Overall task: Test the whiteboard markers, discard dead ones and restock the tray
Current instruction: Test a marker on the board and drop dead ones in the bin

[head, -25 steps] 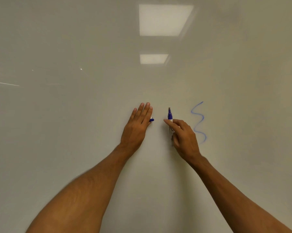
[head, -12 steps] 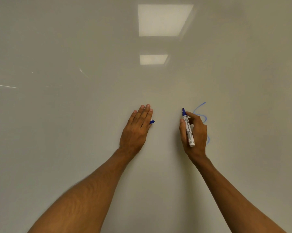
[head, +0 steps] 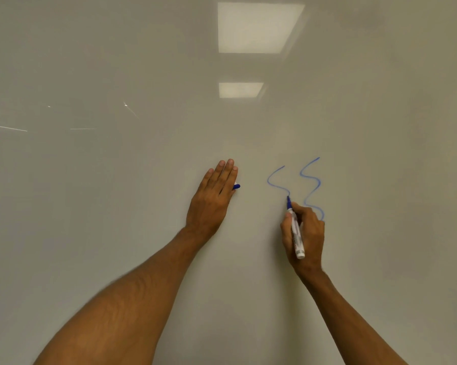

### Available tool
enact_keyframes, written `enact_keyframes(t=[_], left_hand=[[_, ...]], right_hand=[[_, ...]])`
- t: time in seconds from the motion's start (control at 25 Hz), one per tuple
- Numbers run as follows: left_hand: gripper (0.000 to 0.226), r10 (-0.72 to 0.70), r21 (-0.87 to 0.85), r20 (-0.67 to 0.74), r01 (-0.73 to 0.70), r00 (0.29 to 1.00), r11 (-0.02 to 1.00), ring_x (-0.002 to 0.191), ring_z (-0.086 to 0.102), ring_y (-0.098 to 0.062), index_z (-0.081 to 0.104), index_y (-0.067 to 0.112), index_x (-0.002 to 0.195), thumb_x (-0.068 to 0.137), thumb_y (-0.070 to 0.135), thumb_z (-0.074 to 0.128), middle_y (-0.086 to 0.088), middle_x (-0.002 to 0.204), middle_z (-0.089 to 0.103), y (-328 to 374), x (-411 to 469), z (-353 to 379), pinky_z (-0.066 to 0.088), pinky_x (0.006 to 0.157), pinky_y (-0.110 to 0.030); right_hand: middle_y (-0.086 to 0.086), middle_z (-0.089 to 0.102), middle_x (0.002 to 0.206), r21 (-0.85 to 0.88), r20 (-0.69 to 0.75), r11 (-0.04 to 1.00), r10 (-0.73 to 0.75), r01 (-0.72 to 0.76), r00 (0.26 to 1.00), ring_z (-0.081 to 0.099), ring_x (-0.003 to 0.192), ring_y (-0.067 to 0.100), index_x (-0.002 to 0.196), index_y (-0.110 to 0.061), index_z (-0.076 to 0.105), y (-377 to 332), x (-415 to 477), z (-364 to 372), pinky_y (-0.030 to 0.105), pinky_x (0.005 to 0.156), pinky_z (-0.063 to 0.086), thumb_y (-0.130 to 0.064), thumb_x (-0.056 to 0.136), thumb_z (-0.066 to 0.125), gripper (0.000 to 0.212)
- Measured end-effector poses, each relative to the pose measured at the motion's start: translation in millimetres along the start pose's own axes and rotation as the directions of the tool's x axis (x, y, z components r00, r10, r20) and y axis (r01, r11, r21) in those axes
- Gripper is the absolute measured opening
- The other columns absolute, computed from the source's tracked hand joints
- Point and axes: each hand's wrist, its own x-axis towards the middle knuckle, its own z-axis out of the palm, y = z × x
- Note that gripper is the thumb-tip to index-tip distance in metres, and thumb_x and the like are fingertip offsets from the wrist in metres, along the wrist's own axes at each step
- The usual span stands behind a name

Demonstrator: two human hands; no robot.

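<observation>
My right hand (head: 310, 234) grips a white-barrelled blue marker (head: 296, 234) with its tip on the whiteboard (head: 103, 206). The tip sits at the lower end of a fresh blue line (head: 273, 180). A finished blue squiggle (head: 313, 185) stands just to the right, its bottom partly hidden by my fingers. My left hand (head: 214, 198) lies flat on the board with straight fingers. A blue marker cap (head: 236, 186) pokes out at its right edge, and my thumb is tucked out of sight under the hand where the cap sits.
The glossy whiteboard fills the whole view and reflects two ceiling light panels (head: 256, 27) at the top. Faint scratch-like glints (head: 6, 127) show at the left. No tray, bin or other markers are in view.
My right hand turned the marker onto the board and drew a second blue line left of the first squiggle, moving downward. My left hand stayed in place.
</observation>
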Motion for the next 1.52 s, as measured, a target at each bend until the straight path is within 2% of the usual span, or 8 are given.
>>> enact_keyframes(t=[0.12, 0.28, 0.44, 0.64, 0.8, 1.04, 1.28, 1.52], left_hand=[[0.043, 0.000, -0.012, 0.002, 0.000, 1.000, 1.000, 0.138, 0.035, -0.028, 0.043, 0.000, 0.140, 0.100, 0.016, 0.046, -0.014, 0.146, 0.041, -1, 0, 0, 0.030, 0.114, -0.039], [0.041, -0.027, -0.035, 0.011, 0.027, 1.000, 0.999, 0.136, 0.039, -0.028, 0.047, 0.001, 0.137, 0.098, 0.014, 0.050, -0.014, 0.144, 0.044, 3, 1, -3, 0.031, 0.113, -0.040], [0.045, -0.077, -0.058, 0.079, 0.081, 0.994, 0.995, 0.137, 0.037, -0.029, 0.045, 0.000, 0.138, 0.095, 0.009, 0.056, -0.014, 0.145, 0.043, 9, 2, -9, 0.030, 0.114, -0.041], [0.042, -0.056, -0.027, 0.176, 0.062, 0.983, 0.998, 0.137, 0.037, -0.028, 0.045, 0.004, 0.139, 0.099, 0.016, 0.047, -0.012, 0.146, 0.043, 9, -12, -29, 0.029, 0.113, -0.047], [0.045, -0.052, 0.012, 0.251, 0.051, 0.967, 0.999, 0.138, 0.034, -0.029, 0.044, 0.007, 0.141, 0.098, 0.020, 0.049, -0.011, 0.147, 0.041, 6, -69, -52, 0.029, 0.113, -0.049], [0.046, -0.152, 0.098, 0.357, 0.125, 0.921, 0.987, 0.136, 0.038, -0.029, 0.048, 0.011, 0.138, 0.095, 0.027, 0.053, -0.009, 0.144, 0.046, 4, -173, -91, 0.028, 0.112, -0.050], [0.051, -0.240, 0.189, 0.518, 0.164, 0.821, 0.968, 0.121, 0.056, -0.028, 0.062, 0.012, 0.126, 0.078, 0.026, 0.075, -0.008, 0.126, 0.063, 13, -259, -146, 0.028, 0.107, -0.050], [0.053, -0.283, 0.178, 0.652, 0.221, 0.703, 0.959, 0.115, 0.061, -0.023, 0.065, 0.012, 0.121, 0.072, 0.025, 0.082, -0.006, 0.119, 0.067, 20, -326, -177, 0.024, 0.109, -0.048]], right_hand=[[0.002, 0.058, 0.070, -0.103, 0.181, 0.958, -0.246, 0.267, 0.952, 0.052, 0.060, 0.018, 0.098, -0.017, 0.054, 5, -23, -9, 0.035, 0.060, 0.037, -0.022, 0.086, 0.052, 0.013], [0.001, 0.059, 0.069, -0.111, 0.090, 0.994, 0.004, 0.006, 0.996, 0.052, 0.059, 0.017, 0.093, -0.010, 0.061, 14, -45, -27, 0.032, 0.064, 0.036, -0.024, 0.084, 0.049, 0.021], [-0.001, 0.058, 0.066, -0.126, 0.308, 0.981, -0.101, 0.146, 0.946, 0.048, 0.058, 0.013, 0.092, -0.014, 0.060, 11, -78, -34, 0.036, 0.059, 0.043, -0.024, 0.084, 0.051, 0.016], [-0.002, 0.064, 0.086, -0.125, 0.499, 0.962, -0.150, 0.243, 0.853, 0.057, 0.068, 0.014, 0.110, -0.024, 0.052, 5, -105, -28, 0.025, 0.064, 0.039, -0.031, 0.091, 0.051, 0.020], [0.002, 0.064, 0.114, -0.009, 0.593, 0.933, -0.284, 0.359, 0.754, 0.059, 0.090, 0.017, 0.123, -0.019, 0.056, -16, -130, -19, 0.025, 0.076, 0.047, -0.010, 0.084, 0.055, 0.040], [0.000, 0.057, 0.116, 0.150, 0.685, 0.989, -0.110, 0.008, 0.721, 0.057, 0.094, 0.009, 0.116, -0.017, 0.060, -52, -169, 8, 0.016, 0.075, 0.048, -0.024, 0.094, 0.042, 0.029], [-0.005, 0.059, 0.108, 0.105, 0.862, 0.982, -0.013, -0.154, 0.507, 0.058, 0.080, 0.013, 0.119, -0.023, 0.045, -73, -229, 26, 0.024, 0.068, 0.047, -0.032, 0.099, 0.042, 0.022], [-0.001, 0.059, 0.123, 0.127, 0.925, 0.986, -0.080, -0.104, 0.370, 0.059, 0.101, 0.015, 0.130, -0.020, 0.049, -75, -273, 31, 0.023, 0.079, 0.047, -0.030, 0.099, 0.044, 0.033]])
